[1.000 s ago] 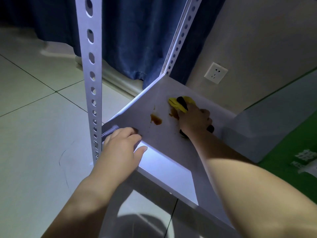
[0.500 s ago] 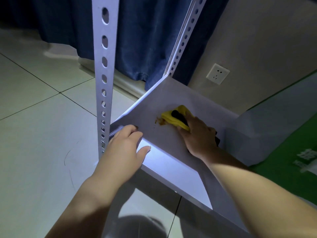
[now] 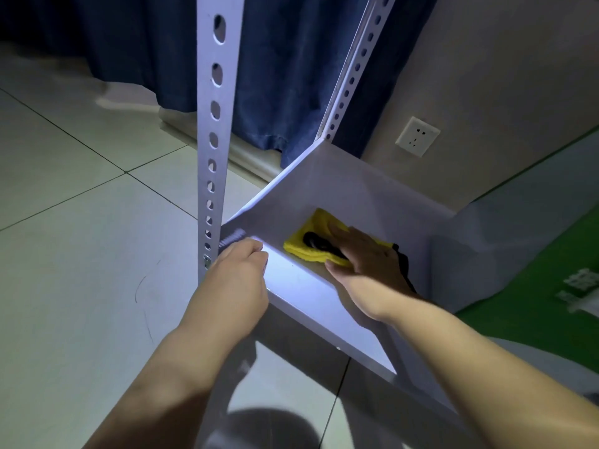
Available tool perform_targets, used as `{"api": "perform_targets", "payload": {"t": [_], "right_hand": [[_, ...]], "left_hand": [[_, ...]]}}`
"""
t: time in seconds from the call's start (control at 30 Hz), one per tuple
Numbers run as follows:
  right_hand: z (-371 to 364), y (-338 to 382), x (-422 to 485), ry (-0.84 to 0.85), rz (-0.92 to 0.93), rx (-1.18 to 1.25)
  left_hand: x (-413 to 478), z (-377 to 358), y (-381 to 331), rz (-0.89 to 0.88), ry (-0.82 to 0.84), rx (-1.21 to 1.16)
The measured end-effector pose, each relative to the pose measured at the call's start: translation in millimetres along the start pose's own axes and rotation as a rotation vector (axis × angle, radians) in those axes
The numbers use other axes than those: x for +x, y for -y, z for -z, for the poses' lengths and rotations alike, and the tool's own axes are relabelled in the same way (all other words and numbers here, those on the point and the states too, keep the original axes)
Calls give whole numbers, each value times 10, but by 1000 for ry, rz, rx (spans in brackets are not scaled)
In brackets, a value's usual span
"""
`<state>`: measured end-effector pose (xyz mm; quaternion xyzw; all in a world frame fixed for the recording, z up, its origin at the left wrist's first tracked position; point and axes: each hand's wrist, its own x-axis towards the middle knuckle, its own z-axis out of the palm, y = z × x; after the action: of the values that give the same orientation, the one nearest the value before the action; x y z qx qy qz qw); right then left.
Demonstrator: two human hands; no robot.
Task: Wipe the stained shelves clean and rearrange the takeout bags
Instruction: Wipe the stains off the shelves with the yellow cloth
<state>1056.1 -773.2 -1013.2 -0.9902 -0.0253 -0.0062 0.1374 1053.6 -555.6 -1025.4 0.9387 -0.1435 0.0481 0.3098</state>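
Shelf [image 3: 356, 196], grey metal, sits low over the tiled floor [image 3: 64, 286]. The left hand [image 3: 238, 273] grips its front lip, fingers curled together over the edge, with the front post [image 3: 215, 124] just left of them. Beyond the lip the right hand [image 3: 366, 257] lies flat, fingers straight and close together, pressing a yellow cloth [image 3: 311, 234] onto the board. The cloth sticks out left of those fingertips and shows a black patch. Further past the fingertips stand the back post [image 3: 353, 69], a blue curtain [image 3: 275, 59] and a wall socket [image 3: 417, 136]. Right of the right wrist lies a green surface [image 3: 534, 303], too blurred to identify.
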Motion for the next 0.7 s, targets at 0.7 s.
{"api": "perform_targets", "payload": {"t": [0.7], "right_hand": [[-7,173,114,-57,-457,-237]], "left_hand": [[-195,125,76,-5,15,45]]}}
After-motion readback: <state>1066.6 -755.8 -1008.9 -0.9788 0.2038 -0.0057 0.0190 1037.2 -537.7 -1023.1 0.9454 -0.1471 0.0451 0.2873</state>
